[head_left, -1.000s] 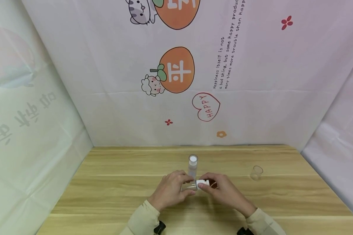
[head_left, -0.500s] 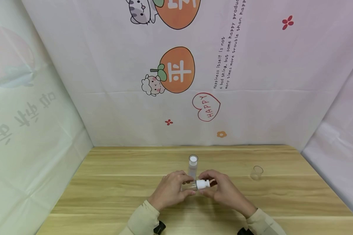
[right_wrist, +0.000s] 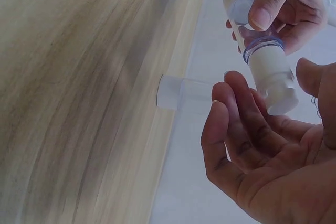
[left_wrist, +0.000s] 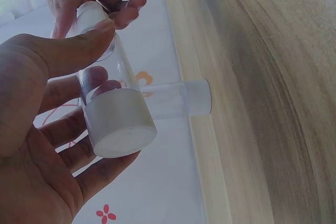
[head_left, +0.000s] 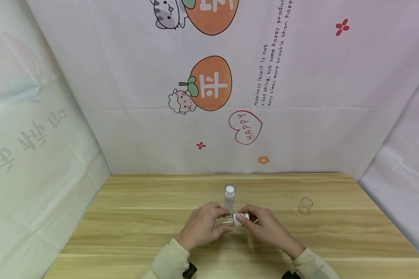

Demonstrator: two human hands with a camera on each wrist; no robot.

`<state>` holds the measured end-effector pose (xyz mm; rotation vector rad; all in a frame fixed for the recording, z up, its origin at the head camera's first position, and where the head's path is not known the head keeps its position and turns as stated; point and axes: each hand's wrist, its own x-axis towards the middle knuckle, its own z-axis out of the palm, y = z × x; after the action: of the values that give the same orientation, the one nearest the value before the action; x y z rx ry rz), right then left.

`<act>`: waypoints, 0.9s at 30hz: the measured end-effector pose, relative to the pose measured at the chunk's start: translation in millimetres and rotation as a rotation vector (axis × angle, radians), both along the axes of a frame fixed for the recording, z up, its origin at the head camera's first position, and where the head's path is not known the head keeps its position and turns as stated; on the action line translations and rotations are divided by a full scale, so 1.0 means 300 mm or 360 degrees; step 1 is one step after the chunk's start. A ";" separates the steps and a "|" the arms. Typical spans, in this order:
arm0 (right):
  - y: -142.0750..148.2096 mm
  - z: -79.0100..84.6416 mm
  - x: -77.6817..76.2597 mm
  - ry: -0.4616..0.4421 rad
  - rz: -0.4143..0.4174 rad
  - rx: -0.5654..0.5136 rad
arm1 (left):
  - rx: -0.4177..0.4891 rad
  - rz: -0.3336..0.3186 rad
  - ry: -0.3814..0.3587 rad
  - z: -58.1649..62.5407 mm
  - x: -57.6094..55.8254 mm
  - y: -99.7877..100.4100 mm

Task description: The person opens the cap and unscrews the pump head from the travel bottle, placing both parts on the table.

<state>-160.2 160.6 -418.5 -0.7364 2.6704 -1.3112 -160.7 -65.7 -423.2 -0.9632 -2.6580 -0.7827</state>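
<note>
My left hand (head_left: 204, 224) grips a clear pump bottle (left_wrist: 126, 69) held on its side above the table, its white base (left_wrist: 122, 124) toward the left. At its right end are a white collar (right_wrist: 269, 66) and narrower white tip (right_wrist: 282, 98). My right hand (head_left: 265, 228) is at this end; from above, its thumb overlaps the collar. In the right wrist view, its fingers (right_wrist: 239, 108) lie loosely bent, with a gap between thumb and collar. Behind stands a similar upright bottle (head_left: 229, 199), partly hidden by the hands.
A small clear cap (head_left: 304, 207) stands on the wooden table (head_left: 143, 228) to the right. Printed white cloth (head_left: 143, 135) rises behind the table's far edge and along both sides.
Half a second ago the right thumb was below the collar, showing all its white; now the thumb has come up across it. The left hand and bottle have stayed in place.
</note>
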 end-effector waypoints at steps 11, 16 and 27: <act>0.001 0.008 0.001 0.0012 0.0022 -0.0043 | -0.0008 -0.0006 -0.0001 0.001 -0.001 -0.001; 0.006 0.004 -0.001 0.0060 0.0086 -0.0091 | -0.0001 -0.0002 -0.0028 -0.003 -0.002 -0.002; 0.007 0.005 0.005 0.0170 0.0118 -0.0127 | 0.0013 -0.0015 -0.0028 -0.007 -0.004 -0.002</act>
<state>-158.7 162.8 -417.1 -0.9313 2.6554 -1.4048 -162.0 -66.3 -425.3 -0.9718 -2.6649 -0.8072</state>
